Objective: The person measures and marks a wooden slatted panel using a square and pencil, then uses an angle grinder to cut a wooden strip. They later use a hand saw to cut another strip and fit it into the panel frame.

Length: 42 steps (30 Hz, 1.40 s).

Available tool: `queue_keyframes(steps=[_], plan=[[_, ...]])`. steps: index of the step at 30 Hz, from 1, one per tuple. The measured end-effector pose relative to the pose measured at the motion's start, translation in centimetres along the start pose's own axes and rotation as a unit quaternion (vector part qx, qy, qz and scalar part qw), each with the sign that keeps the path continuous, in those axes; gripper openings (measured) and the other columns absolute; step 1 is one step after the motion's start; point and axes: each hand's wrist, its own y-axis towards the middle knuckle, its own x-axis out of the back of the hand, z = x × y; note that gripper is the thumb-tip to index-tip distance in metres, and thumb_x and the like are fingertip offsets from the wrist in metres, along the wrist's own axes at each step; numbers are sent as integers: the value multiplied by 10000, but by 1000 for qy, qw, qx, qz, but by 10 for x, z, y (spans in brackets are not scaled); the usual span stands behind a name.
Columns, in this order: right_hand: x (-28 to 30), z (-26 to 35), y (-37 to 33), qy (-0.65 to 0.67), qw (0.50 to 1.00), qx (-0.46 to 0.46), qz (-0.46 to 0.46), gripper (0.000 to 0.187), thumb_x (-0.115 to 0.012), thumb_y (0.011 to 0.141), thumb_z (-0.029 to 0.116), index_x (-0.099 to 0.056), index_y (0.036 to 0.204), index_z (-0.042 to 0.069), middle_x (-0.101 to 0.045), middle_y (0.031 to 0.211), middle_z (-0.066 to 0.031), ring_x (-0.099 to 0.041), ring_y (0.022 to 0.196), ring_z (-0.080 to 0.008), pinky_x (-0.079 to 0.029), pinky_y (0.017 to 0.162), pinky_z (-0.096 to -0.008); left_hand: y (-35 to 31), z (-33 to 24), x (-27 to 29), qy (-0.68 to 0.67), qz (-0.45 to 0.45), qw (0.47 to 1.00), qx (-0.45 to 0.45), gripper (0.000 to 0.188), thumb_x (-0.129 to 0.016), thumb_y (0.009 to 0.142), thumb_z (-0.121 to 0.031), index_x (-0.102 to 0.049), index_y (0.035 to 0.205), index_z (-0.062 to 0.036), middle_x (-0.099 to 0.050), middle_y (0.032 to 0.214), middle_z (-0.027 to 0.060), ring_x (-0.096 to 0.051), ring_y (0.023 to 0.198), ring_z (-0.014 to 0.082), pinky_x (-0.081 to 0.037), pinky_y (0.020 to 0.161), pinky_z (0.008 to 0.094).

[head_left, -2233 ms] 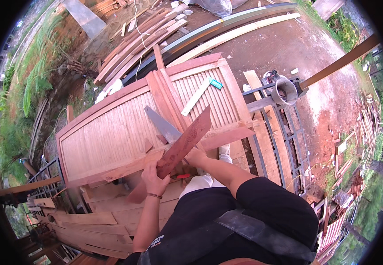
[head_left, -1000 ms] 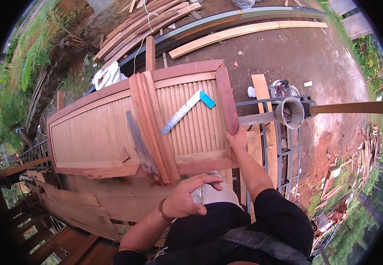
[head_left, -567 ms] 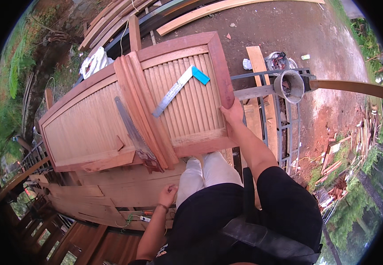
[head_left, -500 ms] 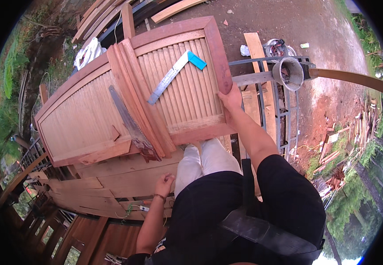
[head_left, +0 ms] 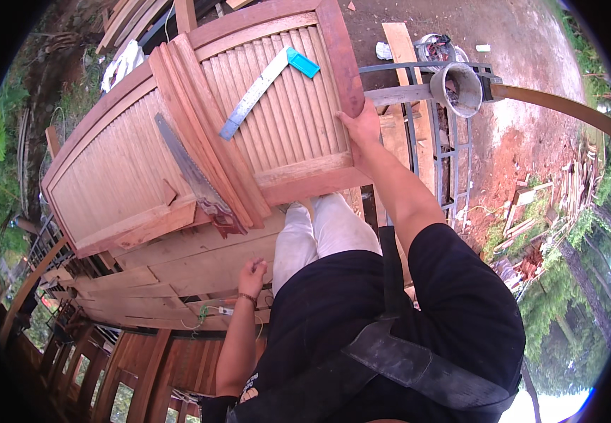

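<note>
My right hand (head_left: pixel 363 125) is closed round the right-hand edge of a wooden louvred door (head_left: pixel 347 63), thumb on its face. Across the slats lies a try square (head_left: pixel 257 97) with a blue-green handle and a steel blade. Left of it, several reddish wooden strips (head_left: pixel 203 123) rest across the door, and a handsaw (head_left: pixel 185 163) lies beside them, its handle near the lower edge. My left hand (head_left: pixel 252 277) hangs beside my white trousers, away from the door, with its fingers curled; what they hold, if anything, is too small to make out.
A bucket (head_left: pixel 456 89) stands to the right of the door, near a metal frame (head_left: pixel 446 151) and a long plank (head_left: pixel 398 46). Below the door are wooden boards (head_left: pixel 171 271) with a green cable (head_left: pixel 203 310). A white sack (head_left: pixel 123 65) sits behind the door.
The view has shifted, so the door and tools appear higher and slightly further left. My right hand keeps its hold on the door's edge; my left hand stays curled by my leg.
</note>
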Motion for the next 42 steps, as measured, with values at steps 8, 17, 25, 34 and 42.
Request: queue_keyframes(steps=[8, 17, 25, 34, 42], plan=[[-4, 4, -2, -27, 999, -36, 11, 786, -805, 736, 412, -474, 1324, 8, -592, 1265, -232, -575, 1183, -366, -442, 1018, -422, 6, 10, 0, 3, -14, 1000, 25, 361, -636, 943, -222, -611, 1178, 51, -672, 947, 68, -629, 830, 141, -505, 799, 279], [-3, 5, -7, -46, 997, -51, 23, 989, -774, 762, 452, -277, 1520, 55, -424, 1482, -195, -425, 1359, -325, -366, 1114, -397, 17, 13, 4, 7, -7, 1000, 17, 364, -647, 934, -242, -624, 1160, 43, -681, 914, 67, -636, 822, 140, -507, 780, 277], [21, -15, 24, 42, 988, -32, 142, 995, -774, 737, 559, -367, 1471, 25, -569, 1335, -218, -550, 1239, -356, -431, 1046, -407, 11, -1, 2, 13, 4, 1000, -2, 345, -618, 955, -244, -621, 1174, 21, -680, 917, 51, -629, 810, 125, -486, 741, 259], [7, -10, 33, -3, 995, -96, 24, 1061, -685, 714, 741, -450, 1384, -48, -580, 1290, -277, -563, 1223, -371, -438, 1032, -422, 0, 40, 3, -17, -8, 998, 66, 341, -624, 951, -200, -608, 1176, 56, -664, 911, 49, -605, 815, 117, -496, 773, 253], [5, -3, 32, -42, 990, -98, 91, 1007, -670, 719, 746, -497, 1322, -41, -624, 1213, -282, -601, 1157, -395, -453, 1009, -432, 44, -60, -32, 200, -79, 957, -196, 354, -668, 878, -151, -610, 1185, 16, -648, 946, 130, -644, 849, 232, -525, 792, 336]])
